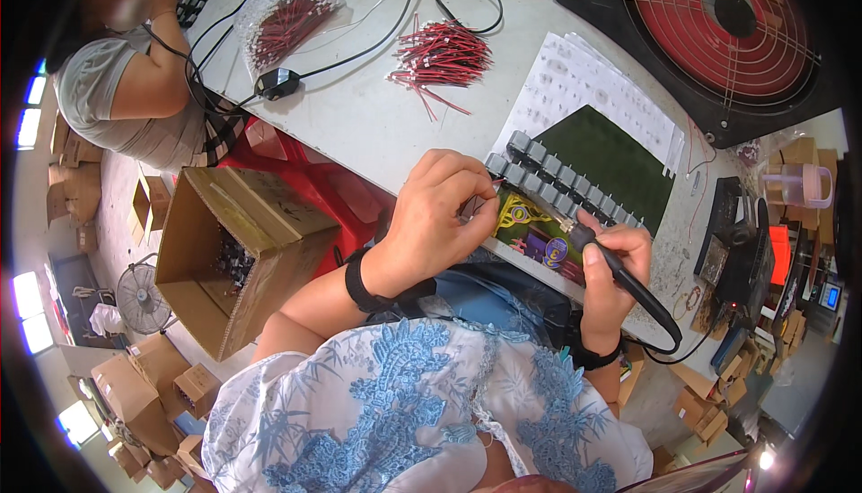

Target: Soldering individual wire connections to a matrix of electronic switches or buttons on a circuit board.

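Note:
My right hand (pixel 614 264) is wrapped around the black handle of a soldering iron (pixel 633 285), held like a pen. Its metal tip points up and left, close to the nearer row of small grey block-shaped parts (pixel 539 186). These parts stand in two slanting rows along a dark green mat (pixel 620 165). My left hand (pixel 446 210) is closed in a pinch at the left end of the nearer row; a thin red wire shows at its fingertips, mostly hidden by them. A colourful printed sheet (pixel 530 233) lies under the rows at the table's near edge.
A pile of red wires with white connectors (pixel 444 55) lies on the white table (pixel 350 125), near a plastic bag of more wires (pixel 287 17). Black cables cross the far side. A large red fan (pixel 718 17) stands far right. A cardboard box (pixel 260 242) is at left, near another seated person (pixel 135 71).

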The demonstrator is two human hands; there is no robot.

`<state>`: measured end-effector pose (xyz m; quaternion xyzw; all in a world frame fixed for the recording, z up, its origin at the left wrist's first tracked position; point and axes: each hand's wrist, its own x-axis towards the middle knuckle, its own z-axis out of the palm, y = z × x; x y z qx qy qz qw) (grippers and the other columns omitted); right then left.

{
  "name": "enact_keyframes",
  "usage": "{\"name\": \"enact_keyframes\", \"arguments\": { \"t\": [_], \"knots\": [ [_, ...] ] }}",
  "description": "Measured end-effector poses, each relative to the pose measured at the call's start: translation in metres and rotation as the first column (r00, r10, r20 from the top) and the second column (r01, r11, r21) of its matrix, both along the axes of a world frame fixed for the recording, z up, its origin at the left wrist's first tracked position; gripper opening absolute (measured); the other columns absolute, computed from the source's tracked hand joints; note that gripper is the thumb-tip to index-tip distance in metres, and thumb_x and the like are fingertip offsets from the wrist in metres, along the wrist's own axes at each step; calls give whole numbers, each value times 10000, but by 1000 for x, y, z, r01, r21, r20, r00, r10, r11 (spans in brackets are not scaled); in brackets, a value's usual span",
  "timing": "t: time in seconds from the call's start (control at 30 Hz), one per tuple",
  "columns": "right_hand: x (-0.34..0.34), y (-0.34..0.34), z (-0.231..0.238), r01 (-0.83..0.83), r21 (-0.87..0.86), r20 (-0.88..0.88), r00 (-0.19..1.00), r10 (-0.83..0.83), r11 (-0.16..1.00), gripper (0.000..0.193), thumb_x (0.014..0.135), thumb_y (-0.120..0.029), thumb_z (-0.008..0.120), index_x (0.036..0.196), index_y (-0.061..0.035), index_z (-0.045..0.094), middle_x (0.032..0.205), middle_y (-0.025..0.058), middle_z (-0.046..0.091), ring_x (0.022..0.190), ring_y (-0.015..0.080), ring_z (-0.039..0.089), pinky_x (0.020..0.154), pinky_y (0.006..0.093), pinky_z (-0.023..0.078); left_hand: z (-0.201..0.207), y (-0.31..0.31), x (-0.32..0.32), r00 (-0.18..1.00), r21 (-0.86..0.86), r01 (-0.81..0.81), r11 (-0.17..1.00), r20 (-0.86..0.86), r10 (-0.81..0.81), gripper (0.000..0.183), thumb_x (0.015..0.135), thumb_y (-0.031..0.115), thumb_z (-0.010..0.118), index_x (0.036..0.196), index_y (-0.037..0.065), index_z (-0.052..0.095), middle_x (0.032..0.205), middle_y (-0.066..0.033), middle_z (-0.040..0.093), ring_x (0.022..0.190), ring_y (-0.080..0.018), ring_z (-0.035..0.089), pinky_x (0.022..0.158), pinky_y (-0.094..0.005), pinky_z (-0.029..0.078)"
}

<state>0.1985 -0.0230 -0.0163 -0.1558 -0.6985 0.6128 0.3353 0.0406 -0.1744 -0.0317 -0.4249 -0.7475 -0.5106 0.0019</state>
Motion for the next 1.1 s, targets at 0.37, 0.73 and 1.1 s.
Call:
{"name": "enact_keyframes", "arguments": {
  "t": [0.37,0.73,1.1],
  "knots": [
    [1,2,-3,22,-40,-2,1000,-22,999,179,796,16,606,918,-22,480,810,56,460,736,107,466,980,535,465,1,1,-1,1000,-6,1,1000,-7,-1,128,691,-9,697,778,53,626,883,-43,630,834,-230,551,714,-330,463],
    [2,-1,-4,175,31,62,982,-176,984,137,815,-18,573,905,-36,472,769,30,460,605,70,430,593,203,385,19,-10,-35,981,-50,51,997,-185,-59,197,725,50,732,905,63,654,951,-90,621,867,-273,570,748,-357,477],
    [6,-2,-5,154,22,55,986,-155,988,150,824,-44,586,930,-32,480,807,39,455,610,73,429,572,208,374,38,-6,-131,597,-530,82,844,-652,-467,89,736,105,611,819,105,643,825,-27,574,834,-232,567,721,-345,490]
  ]
}}
